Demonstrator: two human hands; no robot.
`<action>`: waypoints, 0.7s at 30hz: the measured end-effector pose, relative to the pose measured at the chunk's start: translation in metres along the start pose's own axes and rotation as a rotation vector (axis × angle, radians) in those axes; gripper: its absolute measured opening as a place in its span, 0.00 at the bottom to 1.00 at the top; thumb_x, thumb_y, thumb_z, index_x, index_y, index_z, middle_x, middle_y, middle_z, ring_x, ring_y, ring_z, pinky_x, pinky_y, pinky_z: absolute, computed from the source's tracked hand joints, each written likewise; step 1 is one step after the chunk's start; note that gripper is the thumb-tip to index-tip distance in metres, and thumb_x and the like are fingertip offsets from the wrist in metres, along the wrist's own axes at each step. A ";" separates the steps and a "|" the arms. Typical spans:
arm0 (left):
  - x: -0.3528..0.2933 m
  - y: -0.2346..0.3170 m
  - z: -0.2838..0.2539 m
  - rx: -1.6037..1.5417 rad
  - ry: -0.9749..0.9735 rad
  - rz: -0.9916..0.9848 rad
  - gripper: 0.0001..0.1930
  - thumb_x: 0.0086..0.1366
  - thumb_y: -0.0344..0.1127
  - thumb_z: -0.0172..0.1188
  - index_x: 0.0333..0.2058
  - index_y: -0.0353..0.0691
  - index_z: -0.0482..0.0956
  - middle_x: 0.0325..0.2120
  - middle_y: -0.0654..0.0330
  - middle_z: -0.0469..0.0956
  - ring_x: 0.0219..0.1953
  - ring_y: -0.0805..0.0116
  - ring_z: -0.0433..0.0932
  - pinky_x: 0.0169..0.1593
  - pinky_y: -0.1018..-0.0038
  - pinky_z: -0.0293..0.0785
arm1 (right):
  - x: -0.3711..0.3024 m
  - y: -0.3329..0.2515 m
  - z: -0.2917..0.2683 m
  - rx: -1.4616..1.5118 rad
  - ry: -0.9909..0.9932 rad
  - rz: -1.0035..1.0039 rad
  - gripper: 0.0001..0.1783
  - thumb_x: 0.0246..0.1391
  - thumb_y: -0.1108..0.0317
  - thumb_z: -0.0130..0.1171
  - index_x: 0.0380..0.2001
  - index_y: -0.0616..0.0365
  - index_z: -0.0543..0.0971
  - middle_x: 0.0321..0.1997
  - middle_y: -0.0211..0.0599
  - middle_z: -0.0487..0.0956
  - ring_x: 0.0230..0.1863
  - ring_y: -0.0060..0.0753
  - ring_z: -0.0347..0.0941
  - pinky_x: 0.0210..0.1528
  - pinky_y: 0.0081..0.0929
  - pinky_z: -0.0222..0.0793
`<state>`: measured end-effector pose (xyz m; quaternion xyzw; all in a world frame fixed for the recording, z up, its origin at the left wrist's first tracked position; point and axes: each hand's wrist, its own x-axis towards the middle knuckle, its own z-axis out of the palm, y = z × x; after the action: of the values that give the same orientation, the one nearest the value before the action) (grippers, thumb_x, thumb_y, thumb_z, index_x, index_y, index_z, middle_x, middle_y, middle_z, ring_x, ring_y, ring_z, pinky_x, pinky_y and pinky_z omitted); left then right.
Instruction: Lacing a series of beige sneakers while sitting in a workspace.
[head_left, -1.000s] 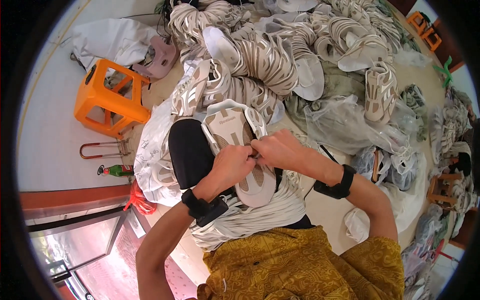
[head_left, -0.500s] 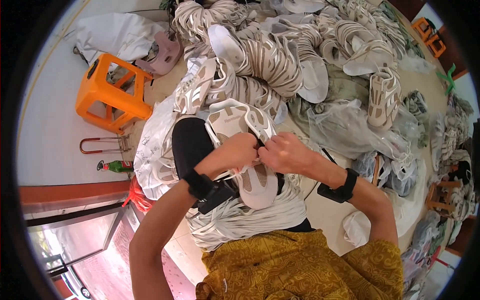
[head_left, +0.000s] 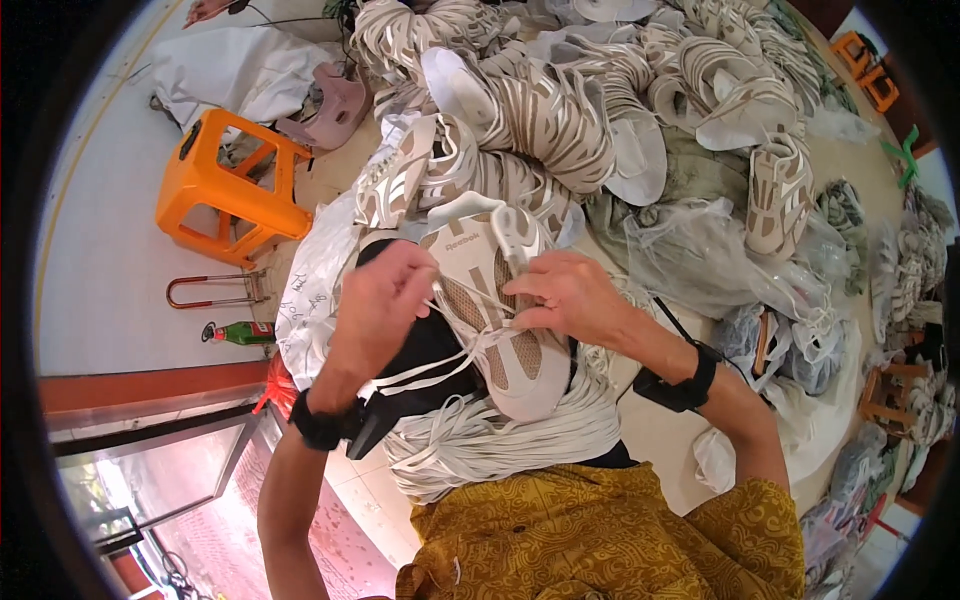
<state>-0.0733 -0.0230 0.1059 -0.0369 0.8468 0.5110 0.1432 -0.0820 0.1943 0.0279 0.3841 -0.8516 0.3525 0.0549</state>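
currently, your two hands are apart, one on each side of a beige and white shoe upper [head_left: 483,290], which lies over your lap with its rounded toe toward you. your left hand [head_left: 385,300] is blurred, raised at the upper's left edge with fingers curled; a white lace [head_left: 430,375] runs close by its fingertips, but whether it is pinched cannot be told. your right hand [head_left: 575,295] is at the upper's right edge, thumb and forefinger near the lace crossing the front; its hold on that lace cannot be confirmed either. loose lace strands trail from the upper toward your left wrist. you wear a black band on each wrist.

beneath the toe, a thick bundle of white cords [head_left: 490,455] is spread across your lap, against your patterned mustard garment [head_left: 600,530]. beyond the upper, curved stacks of similar uppers [head_left: 555,130] cover the floor, beside clear plastic bags [head_left: 690,255]. to your left stand an orange stool [head_left: 188,195] and a green bottle [head_left: 243,332].
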 end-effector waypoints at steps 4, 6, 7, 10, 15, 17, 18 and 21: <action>-0.022 0.031 0.006 0.308 0.127 0.482 0.03 0.55 0.28 0.52 0.29 0.36 0.70 0.17 0.56 0.71 0.18 0.65 0.71 0.24 0.76 0.67 | 0.038 -0.036 -0.013 0.571 -0.179 0.293 0.17 0.33 0.66 0.62 0.33 0.56 0.77 0.22 0.30 0.73 0.26 0.24 0.69 0.31 0.22 0.63; -0.022 0.039 0.000 0.340 0.232 0.564 0.03 0.54 0.27 0.52 0.29 0.37 0.70 0.17 0.54 0.70 0.18 0.62 0.70 0.24 0.75 0.66 | 0.046 -0.038 -0.009 0.783 -0.362 0.395 0.17 0.36 0.68 0.61 0.34 0.57 0.77 0.23 0.29 0.74 0.26 0.19 0.68 0.30 0.19 0.62; -0.021 0.043 -0.004 0.333 0.244 0.564 0.03 0.54 0.27 0.52 0.29 0.37 0.70 0.17 0.54 0.70 0.18 0.62 0.70 0.24 0.75 0.66 | 0.045 -0.035 -0.001 1.081 -0.319 0.418 0.18 0.37 0.69 0.61 0.36 0.60 0.76 0.24 0.28 0.75 0.25 0.15 0.66 0.29 0.16 0.60; -0.013 0.050 -0.014 0.282 0.157 0.517 0.03 0.54 0.27 0.52 0.28 0.37 0.70 0.17 0.54 0.69 0.18 0.62 0.70 0.24 0.75 0.66 | 0.051 -0.030 0.006 1.358 -0.400 0.461 0.19 0.38 0.70 0.61 0.38 0.64 0.76 0.25 0.27 0.75 0.23 0.12 0.63 0.24 0.13 0.57; -0.003 0.015 -0.012 0.114 0.110 0.430 0.03 0.54 0.27 0.52 0.29 0.37 0.69 0.18 0.54 0.70 0.20 0.61 0.71 0.25 0.75 0.66 | 0.051 -0.009 -0.008 1.103 -0.521 0.550 0.07 0.39 0.75 0.58 0.25 0.66 0.78 0.15 0.30 0.74 0.10 0.10 0.57 0.11 0.10 0.45; -0.004 0.002 -0.003 0.360 0.320 0.520 0.05 0.53 0.26 0.53 0.30 0.35 0.69 0.21 0.55 0.71 0.22 0.59 0.71 0.25 0.73 0.67 | 0.046 -0.001 -0.009 0.996 -0.522 0.595 0.05 0.37 0.75 0.58 0.23 0.64 0.78 0.12 0.28 0.72 0.09 0.10 0.56 0.10 0.11 0.45; -0.008 -0.008 -0.002 0.680 0.435 0.880 0.07 0.49 0.24 0.53 0.30 0.33 0.69 0.25 0.54 0.72 0.26 0.58 0.72 0.27 0.71 0.68 | 0.049 0.002 -0.011 0.966 -0.487 0.638 0.05 0.38 0.73 0.58 0.21 0.64 0.78 0.12 0.28 0.71 0.10 0.10 0.57 0.10 0.12 0.44; -0.044 -0.020 0.044 0.467 0.043 1.120 0.11 0.47 0.29 0.49 0.32 0.33 0.70 0.29 0.52 0.71 0.32 0.58 0.71 0.35 0.69 0.70 | 0.066 0.009 -0.022 0.845 -0.410 0.497 0.07 0.40 0.70 0.57 0.16 0.62 0.75 0.11 0.28 0.69 0.10 0.10 0.57 0.09 0.12 0.44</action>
<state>-0.0180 0.0024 0.0816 0.4366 0.8298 0.3084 -0.1602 -0.1386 0.1718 0.0628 0.2202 -0.6938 0.5851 -0.3576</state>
